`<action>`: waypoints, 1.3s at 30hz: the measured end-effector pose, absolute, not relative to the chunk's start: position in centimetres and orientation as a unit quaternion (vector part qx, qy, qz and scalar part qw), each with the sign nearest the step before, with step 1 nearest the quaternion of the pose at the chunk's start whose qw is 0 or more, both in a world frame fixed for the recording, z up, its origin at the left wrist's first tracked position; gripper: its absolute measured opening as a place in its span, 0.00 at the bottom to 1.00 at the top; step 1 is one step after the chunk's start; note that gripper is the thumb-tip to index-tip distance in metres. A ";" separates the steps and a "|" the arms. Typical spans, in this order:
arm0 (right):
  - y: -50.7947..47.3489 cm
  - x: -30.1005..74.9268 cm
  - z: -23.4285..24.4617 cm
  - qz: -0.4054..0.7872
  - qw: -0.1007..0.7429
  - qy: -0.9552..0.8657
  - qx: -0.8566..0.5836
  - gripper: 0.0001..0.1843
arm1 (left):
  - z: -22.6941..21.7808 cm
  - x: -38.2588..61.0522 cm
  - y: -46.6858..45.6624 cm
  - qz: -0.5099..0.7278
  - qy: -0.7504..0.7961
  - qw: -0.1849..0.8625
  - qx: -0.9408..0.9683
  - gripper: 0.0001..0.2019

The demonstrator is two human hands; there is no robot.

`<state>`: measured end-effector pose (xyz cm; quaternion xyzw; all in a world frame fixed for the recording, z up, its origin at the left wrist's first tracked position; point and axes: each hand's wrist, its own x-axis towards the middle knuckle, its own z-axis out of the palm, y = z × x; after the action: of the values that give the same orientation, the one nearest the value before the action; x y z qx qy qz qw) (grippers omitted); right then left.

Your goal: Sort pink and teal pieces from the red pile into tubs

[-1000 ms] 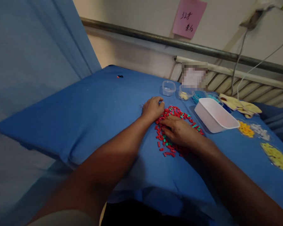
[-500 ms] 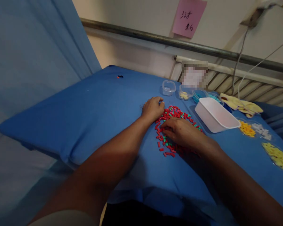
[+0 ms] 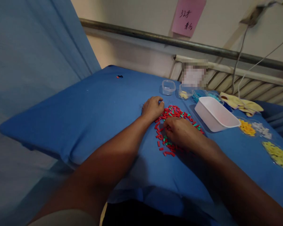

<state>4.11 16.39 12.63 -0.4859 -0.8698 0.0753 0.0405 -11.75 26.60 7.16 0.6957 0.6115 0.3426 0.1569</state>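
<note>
The pieces point(image 3: 176, 111), small, stubby, red and green, lay mixed in a loose spread on the blue cloth point(image 3: 103, 94), crowded at the far side and straggling toward me; I judged much was left to do with them. My right hand point(image 3: 180, 129) was down among them, its fingers curled close together, though I couldn't tell whether they pinched one. My left hand point(image 3: 153, 109) rested at the spread's left edge, fingers loosely bent, any hold hidden. Rightward stood the white box point(image 3: 208, 117). Farther out was what looked done: cream bits point(image 3: 184, 95), orange bits point(image 3: 247, 128), grey bits point(image 3: 261, 130) and yellow bits point(image 3: 277, 154), grouped by colour in clear tubs point(image 3: 190, 93)
</note>
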 end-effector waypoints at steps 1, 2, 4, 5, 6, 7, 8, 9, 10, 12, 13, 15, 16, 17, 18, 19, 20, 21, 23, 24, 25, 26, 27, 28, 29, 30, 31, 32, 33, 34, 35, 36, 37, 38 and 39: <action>16.4 4.2 12.5 0.077 0.044 -0.875 -0.475 0.10 | 7.2 -11.7 26.6 0.343 0.611 0.157 0.696 0.16; 16.5 4.3 12.4 0.081 0.046 -0.881 -0.464 0.10 | 7.2 -11.7 26.6 0.343 0.611 0.157 0.696 0.16; 16.7 4.5 12.3 0.095 0.047 -0.890 -0.443 0.11 | 7.2 -11.7 26.5 0.342 0.612 0.158 0.696 0.15; 16.8 4.6 12.3 0.104 0.047 -0.894 -0.434 0.11 | 7.2 -11.7 26.5 0.341 0.613 0.158 0.695 0.15; 16.9 4.7 12.3 0.109 0.045 -0.896 -0.427 0.12 | 7.2 -11.7 26.5 0.341 0.613 0.158 0.695 0.15; 17.0 4.7 12.3 0.112 0.044 -0.898 -0.423 0.12 | 7.2 -11.7 26.5 0.342 0.611 0.157 0.696 0.15; 17.0 4.7 12.3 0.111 0.042 -0.899 -0.421 0.13 | 7.2 -11.7 26.5 0.343 0.610 0.157 0.697 0.15; 17.0 4.7 12.2 0.108 0.042 -0.900 -0.421 0.13 | 7.2 -11.7 26.6 0.345 0.608 0.156 0.697 0.15; 17.0 4.7 12.2 0.105 0.044 -0.899 -0.422 0.12 | 7.2 -11.7 26.6 0.347 0.608 0.155 0.697 0.15; 17.1 4.7 12.0 0.105 0.057 -0.897 -0.425 0.12 | 7.1 -11.8 26.7 0.348 0.608 0.155 0.697 0.15; 17.1 4.8 12.0 0.109 0.068 -0.896 -0.426 0.12 | 7.0 -11.8 26.7 0.348 0.608 0.156 0.696 0.15; 17.2 5.4 11.9 0.116 0.101 -0.891 -0.427 0.11 | 7.0 -11.9 26.8 0.351 0.606 0.157 0.696 0.16; 17.2 5.9 11.9 0.116 0.123 -0.888 -0.427 0.11 | 6.9 -11.9 26.8 0.353 0.605 0.157 0.696 0.16; 17.3 6.6 12.1 0.115 0.151 -0.883 -0.430 0.10 | 6.9 -11.9 26.8 0.355 0.604 0.157 0.697 0.16; 17.3 7.4 12.3 0.110 0.185 -0.873 -0.437 0.10 | 6.9 -11.9 26.8 0.356 0.603 0.156 0.696 0.16; 17.3 8.4 12.6 0.101 0.223 -0.860 -0.448 0.11 | 7.0 -11.9 26.8 0.357 0.604 0.156 0.695 0.17; 17.3 9.6 13.0 0.086 0.262 -0.841 -0.465 0.12 | 7.0 -11.9 26.8 0.357 0.604 0.156 0.695 0.17; 17.4 10.9 13.5 0.065 0.299 -0.817 -0.488 0.12 | 7.0 -11.9 26.8 0.356 0.605 0.156 0.695 0.17; 17.5 13.7 14.2 0.001 0.344 -0.765 -0.545 0.14 | 7.1 -12.0 26.9 0.354 0.605 0.157 0.696 0.17; 17.5 15.1 14.5 -0.034 0.351 -0.739 -0.575 0.14 | 7.1 -12.0 26.9 0.352 0.605 0.158 0.697 0.17; 17.6 16.4 14.6 -0.058 0.349 -0.716 -0.602 0.15 | 7.1 -12.0 26.9 0.351 0.605 0.157 0.697 0.17; 17.8 17.6 14.5 -0.078 0.340 -0.697 -0.627 0.15 | 7.1 -12.1 26.9 0.349 0.606 0.156 0.697 0.16; 17.9 18.7 14.3 -0.091 0.327 -0.686 -0.644 0.15 | 7.1 -12.1 27.0 0.347 0.607 0.155 0.698 0.16; 18.0 19.5 14.1 -0.098 0.312 -0.680 -0.656 0.15 | 7.0 -12.2 27.0 0.346 0.608 0.155 0.698 0.16; 18.1 20.3 13.8 -0.100 0.298 -0.680 -0.663 0.15 | 7.0 -12.2 27.1 0.346 0.606 0.154 0.699 0.16; 18.2 20.8 13.4 -0.096 0.289 -0.682 -0.665 0.15 | 7.0 -12.3 27.1 0.346 0.604 0.151 0.702 0.16; 18.3 21.2 13.2 -0.089 0.283 -0.685 -0.665 0.15 | 7.0 -12.3 27.1 0.345 0.600 0.145 0.707 0.16; 18.3 21.5 13.0 -0.085 0.284 -0.688 -0.663 0.16 | 7.0 -12.4 27.0 0.343 0.595 0.135 0.714 0.16; 18.4 21.5 12.9 -0.083 0.288 -0.690 -0.658 0.16 | 7.0 -12.4 26.9 0.339 0.589 0.120 0.724 0.16; 18.4 21.4 12.8 -0.087 0.296 -0.693 -0.652 0.16 | 7.0 -12.4 26.8 0.332 0.581 0.103 0.736 0.16; 18.4 21.2 12.9 -0.097 0.309 -0.694 -0.644 0.16 | 7.0 -12.4 26.7 0.324 0.571 0.085 0.750 0.16; 18.4 20.7 12.9 -0.109 0.325 -0.693 -0.634 0.16 | 7.0 -12.4 26.5 0.312 0.560 0.070 0.764 0.16; 18.4 20.0 12.9 -0.113 0.341 -0.696 -0.622 0.16 | 7.0 -12.4 26.2 0.298 0.547 0.059 0.780 0.17; 18.3 19.2 12.7 -0.110 0.353 -0.705 -0.605 0.16 | 7.1 -12.3 26.0 0.283 0.535 0.053 0.794 0.17; 18.3 18.2 12.5 -0.097 0.357 -0.723 -0.584 0.16 | 7.2 -12.2 25.7 0.267 0.523 0.053 0.808 0.17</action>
<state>18.19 18.31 12.49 -0.5841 -0.7225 -0.0974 0.3569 -12.22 25.70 7.18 0.8078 0.5227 0.2672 0.0528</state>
